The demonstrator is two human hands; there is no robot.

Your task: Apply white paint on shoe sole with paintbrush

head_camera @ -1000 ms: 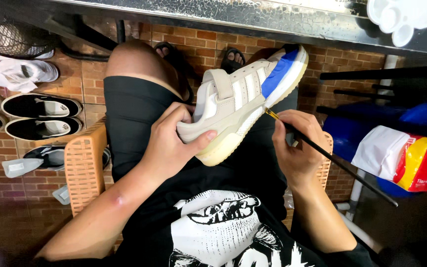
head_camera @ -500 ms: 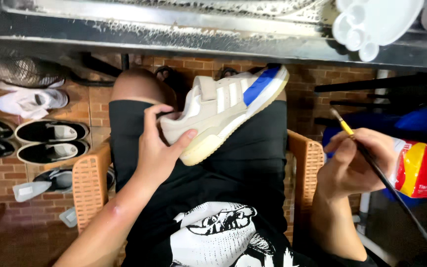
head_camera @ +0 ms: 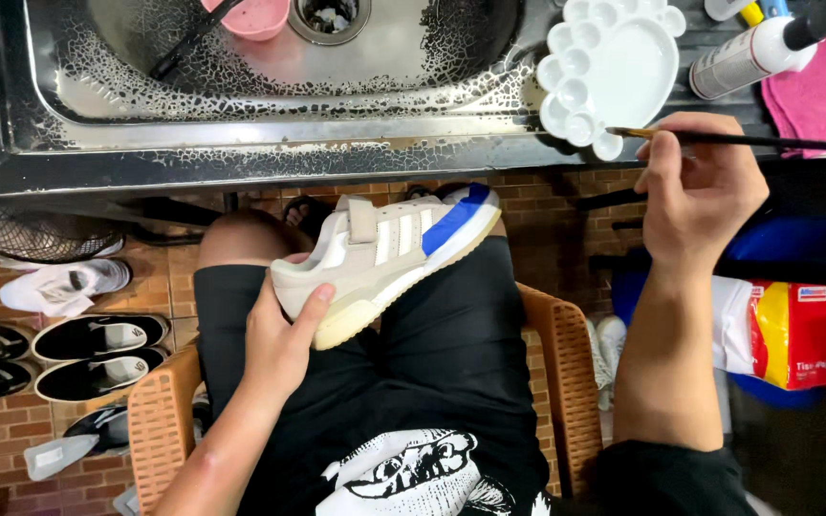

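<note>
My left hand (head_camera: 279, 339) grips the heel of a cream sneaker (head_camera: 384, 258) with a blue toe patch and a strap, held tilted over my lap in black shorts. My right hand (head_camera: 695, 186) is raised to the right and holds a thin black paintbrush (head_camera: 748, 140) level, its tip close to the lower edge of a white paw-shaped paint palette (head_camera: 609, 72). The palette lies on the dark counter beside a steel sink (head_camera: 270, 124). I sit on a woven orange chair (head_camera: 160, 420).
The sink holds a pink cup (head_camera: 260, 17) and a drain. A white squeeze bottle (head_camera: 752, 55) and a pink cloth (head_camera: 824, 86) lie right of the palette. Several shoes (head_camera: 97, 339) line the brick floor at left. A yellow and red packet (head_camera: 795, 330) sits at right.
My right hand has lifted the brush away from the sneaker, up to the palette on the counter. The view tilted up, showing the sink. The left hand still holds the sneaker.
</note>
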